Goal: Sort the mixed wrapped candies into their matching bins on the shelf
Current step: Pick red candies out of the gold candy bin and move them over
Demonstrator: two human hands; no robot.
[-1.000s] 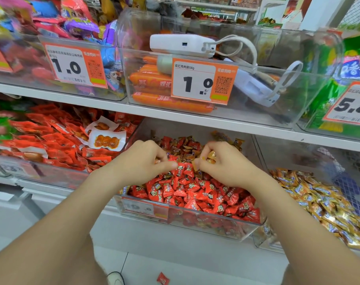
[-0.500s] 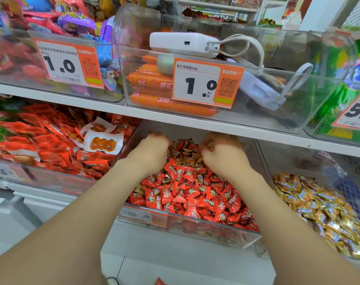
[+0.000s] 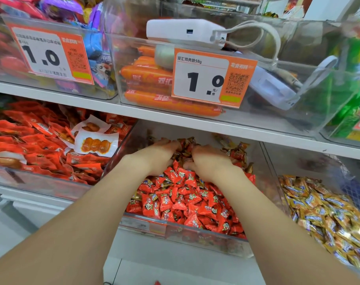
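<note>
A clear middle bin [image 3: 183,230] on the lower shelf holds red wrapped candies [image 3: 185,200] at the front and brown-gold wrapped candies [image 3: 188,146] mixed in at the back. Both of my hands reach deep into the back of this bin, close together. My left hand [image 3: 154,157] lies on the brown-gold candies with its fingertips curled down into them. My right hand [image 3: 210,163] is beside it, its fingers buried in the same pile. What either hand holds is hidden.
A bin of gold-wrapped candies [image 3: 323,212] stands to the right and a bin of red snack packets [image 3: 41,145] to the left. The upper shelf edge [image 3: 195,124] hangs just above my hands, carrying sausages [image 3: 150,75] and a white power bank [image 3: 185,31]. One red candy [image 3: 157,283] lies on the floor.
Both hands moved from the front of the red candy pile to the back of the bin, under the upper shelf, and dug into the brown-gold candies.
</note>
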